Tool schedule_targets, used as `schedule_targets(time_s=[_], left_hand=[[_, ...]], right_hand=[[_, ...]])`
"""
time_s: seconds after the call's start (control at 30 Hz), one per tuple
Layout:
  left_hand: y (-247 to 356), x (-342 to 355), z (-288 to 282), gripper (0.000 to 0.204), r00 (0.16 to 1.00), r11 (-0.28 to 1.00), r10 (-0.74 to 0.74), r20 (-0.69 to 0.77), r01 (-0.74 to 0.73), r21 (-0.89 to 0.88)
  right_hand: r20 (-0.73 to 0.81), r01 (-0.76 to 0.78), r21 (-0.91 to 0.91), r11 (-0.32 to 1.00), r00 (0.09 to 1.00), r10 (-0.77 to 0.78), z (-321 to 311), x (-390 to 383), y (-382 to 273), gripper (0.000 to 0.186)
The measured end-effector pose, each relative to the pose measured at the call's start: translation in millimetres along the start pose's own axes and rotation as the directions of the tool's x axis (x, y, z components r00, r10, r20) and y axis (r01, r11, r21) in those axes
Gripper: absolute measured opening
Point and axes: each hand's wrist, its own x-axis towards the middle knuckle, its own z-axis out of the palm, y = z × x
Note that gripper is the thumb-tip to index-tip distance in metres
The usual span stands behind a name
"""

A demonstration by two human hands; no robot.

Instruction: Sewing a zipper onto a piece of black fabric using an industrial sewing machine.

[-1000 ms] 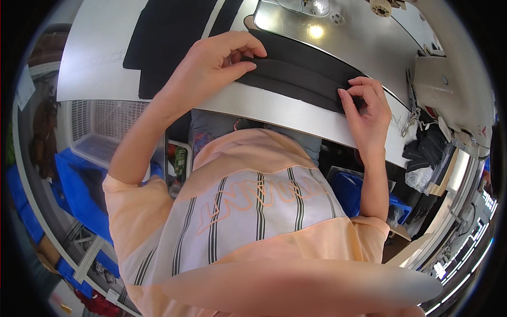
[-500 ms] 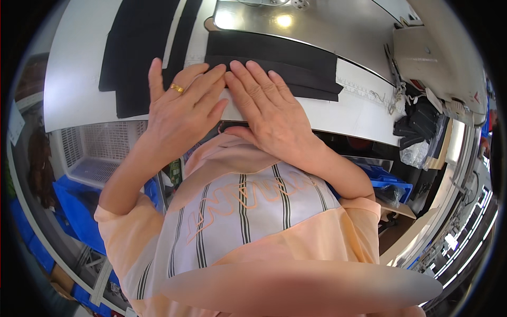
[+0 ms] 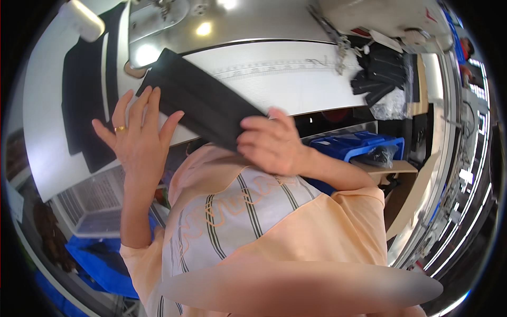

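Note:
A folded black fabric strip (image 3: 195,98) slants across the white tabletop (image 3: 42,137), its right end nearest my body. That near end is gripped by my right hand (image 3: 272,141), whose fingers curl around its edge and look slightly blurred. My left hand (image 3: 138,132), with a gold ring, has its fingers spread. Its fingertips are at the strip's far left end, seemingly resting on it. Farther left, more black fabric pieces (image 3: 84,100) lie flat, with a narrow pale gap between two of them.
A metal plate (image 3: 253,24) and a pale machine body (image 3: 375,18) stand at the back. Black scraps (image 3: 383,74) lie near tangled thread at right. Below the table are a blue crate (image 3: 338,145), an open cardboard box (image 3: 406,198) and a white basket (image 3: 87,208).
Both hands lay flat on the fabric strip; now my right hand grips its right end, and the strip has turned toward my body. My left hand has spread its fingers. The view has shifted.

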Motion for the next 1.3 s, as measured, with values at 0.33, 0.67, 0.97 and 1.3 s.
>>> schedule_targets(time_s=[0.33,0.67,0.97,1.3], left_hand=[[-22,47,15,0.049,0.984,0.983,0.161,0.083,-0.152,-0.105],[-35,72,24,0.048,0.97,0.936,0.234,0.065,-0.206,-0.286],[-38,62,33,0.046,0.961,0.921,0.261,-0.095,-0.277,-0.275],[-45,77,36,0.038,0.96,0.919,0.24,-0.146,-0.273,-0.286]], right_hand=[[-0.205,-0.674,-0.68,0.289,0.553,0.808,-193,-88,123,0.024],[-0.157,-0.74,-0.524,0.423,0.571,0.806,-230,-141,172,0.019],[-0.002,-0.242,0.238,0.941,0.968,0.249,-79,60,41,0.034],[-0.123,0.119,0.064,0.991,0.986,-0.11,33,142,86,0.026]])
